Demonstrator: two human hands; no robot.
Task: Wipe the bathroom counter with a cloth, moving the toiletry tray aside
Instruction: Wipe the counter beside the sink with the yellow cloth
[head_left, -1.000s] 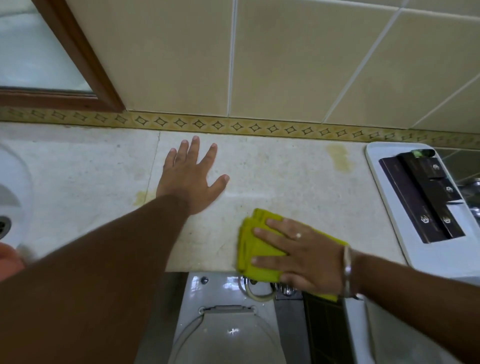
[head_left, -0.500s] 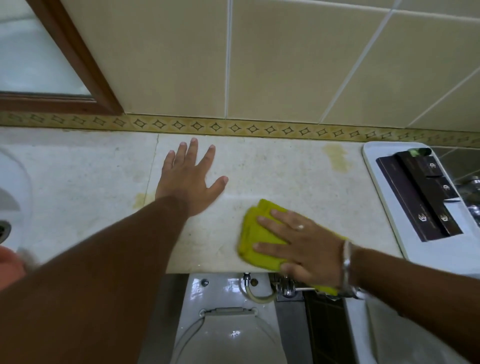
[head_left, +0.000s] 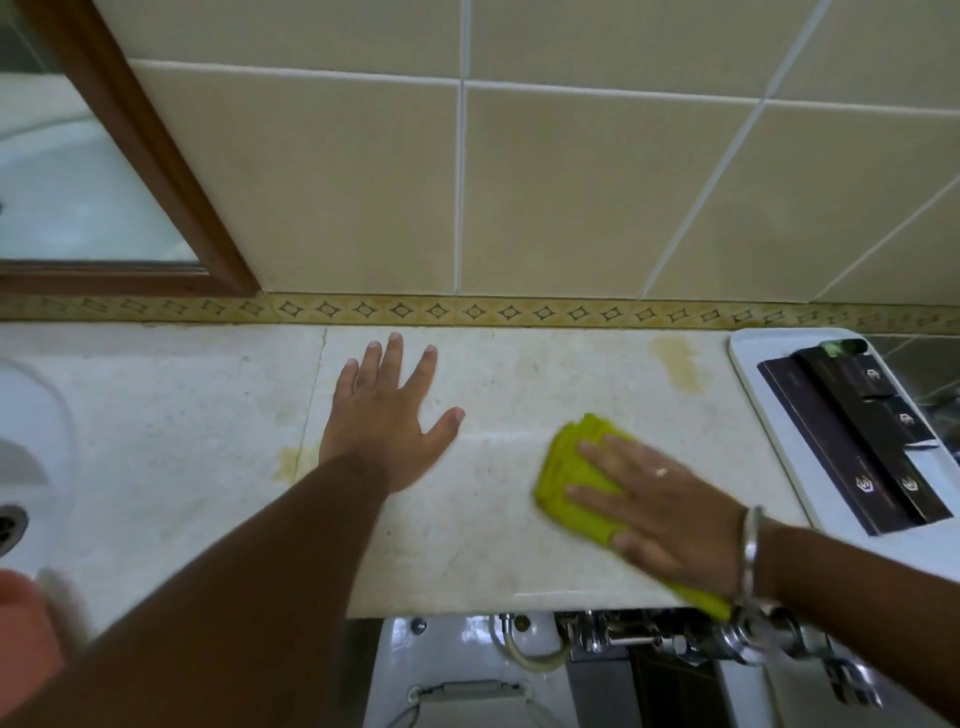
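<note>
Head view, looking down at the pale stone bathroom counter (head_left: 519, 545). My left hand (head_left: 382, 421) lies flat on it, palm down, fingers spread wide, holding nothing, planted mid-counter just right of a seam in the stone. My right hand (head_left: 660, 506) presses flat on a folded yellow cloth (head_left: 574, 475), fingers extended and slightly apart, palm covering most of it; the cloth sticks out past the fingertips to the left, and a strip shows under the wrist at the counter's front edge. Ring on one right finger, metal bangle (head_left: 750, 556) on the right wrist. Right hand is a bit motion-blurred. The white toiletry tray (head_left: 758, 395) sits at the far right end of the counter, up near the wall, apart from the cloth hand, with bare counter between them. On it are dark boxes (head_left: 852, 441) lying flat side by side, plus something small and green (head_left: 836, 347) at the back end, too small to identify. A yellowish stain (head_left: 678, 364) marks the counter near the wall, left of the tray; another fainter one (head_left: 293, 462) sits by the seam near my left wrist. White sink basin (head_left: 31, 415) at the left edge. Beige wall tiles (head_left: 597, 192) with a patterned border strip behind, wood-framed mirror (head_left: 78, 182) at upper left. Chrome plumbing (head_left: 649, 636) shows below the counter's front edge.
</note>
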